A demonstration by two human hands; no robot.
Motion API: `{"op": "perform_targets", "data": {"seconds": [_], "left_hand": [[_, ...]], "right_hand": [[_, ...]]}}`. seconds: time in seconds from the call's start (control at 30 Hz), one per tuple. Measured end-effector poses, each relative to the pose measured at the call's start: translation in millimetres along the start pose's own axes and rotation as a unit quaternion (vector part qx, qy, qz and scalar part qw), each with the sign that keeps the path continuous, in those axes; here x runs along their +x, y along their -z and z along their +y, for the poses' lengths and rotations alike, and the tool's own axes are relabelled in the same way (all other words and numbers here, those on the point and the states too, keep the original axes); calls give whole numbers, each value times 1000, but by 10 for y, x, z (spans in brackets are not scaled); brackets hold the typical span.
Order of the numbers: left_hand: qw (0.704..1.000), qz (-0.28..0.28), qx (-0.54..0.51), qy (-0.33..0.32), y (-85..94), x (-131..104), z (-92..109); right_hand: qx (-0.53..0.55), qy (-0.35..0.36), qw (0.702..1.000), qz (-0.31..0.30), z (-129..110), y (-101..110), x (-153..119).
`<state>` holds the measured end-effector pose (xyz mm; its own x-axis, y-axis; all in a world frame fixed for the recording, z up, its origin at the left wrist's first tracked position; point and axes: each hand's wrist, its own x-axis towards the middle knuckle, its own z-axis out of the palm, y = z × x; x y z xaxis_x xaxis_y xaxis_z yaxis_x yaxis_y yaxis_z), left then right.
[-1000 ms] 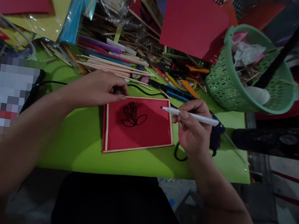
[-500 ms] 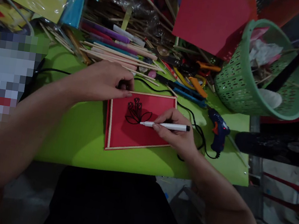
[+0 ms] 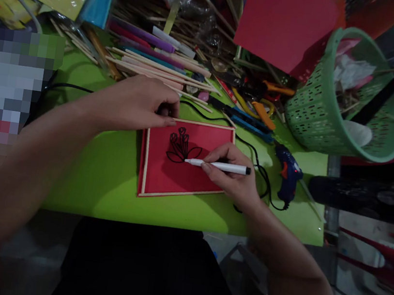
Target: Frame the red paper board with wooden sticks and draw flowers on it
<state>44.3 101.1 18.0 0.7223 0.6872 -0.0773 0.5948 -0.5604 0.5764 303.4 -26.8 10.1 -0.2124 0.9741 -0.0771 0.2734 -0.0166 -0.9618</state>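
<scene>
A red card [image 3: 192,183] edged with thin wooden sticks lies on the green table, and a black line drawing of flowers and leaves [image 3: 181,148] shows on it. My right hand [image 3: 230,171] is closed around a white marker [image 3: 229,167], whose tip rests at the base of the drawn leaves. At the card's top left corner is my left hand [image 3: 148,104], its thumb along the upper edge and its other fingers curled under. Whether those fingers pinch the card's edge is hidden.
Behind the card lie loose sticks [image 3: 163,72], markers [image 3: 139,34] and a blue cutter [image 3: 249,124]. A glue gun [image 3: 287,175] with a black cable is to the right, below a green basket [image 3: 307,109]. The green table's [image 3: 101,202] front edge is near me.
The whole view has shifted slightly. Both hands hold almost the same places on the card, and the marker tip is still at the base of the leaves.
</scene>
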Motion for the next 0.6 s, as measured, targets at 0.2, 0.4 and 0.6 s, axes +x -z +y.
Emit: {"op": "perform_targets", "data": {"seconds": [0.2, 0.4, 0.6], "left_hand": [[1000, -3, 3, 1, 8, 1, 11], [1000, -4, 6, 1, -5, 10, -18], [1000, -3, 0, -4, -4, 11, -27]], "right_hand": [[-5, 3, 1000, 5, 7, 2, -7], [5, 6, 1000, 11, 35, 10, 0], [18, 4, 999, 34, 25, 7, 14]]}}
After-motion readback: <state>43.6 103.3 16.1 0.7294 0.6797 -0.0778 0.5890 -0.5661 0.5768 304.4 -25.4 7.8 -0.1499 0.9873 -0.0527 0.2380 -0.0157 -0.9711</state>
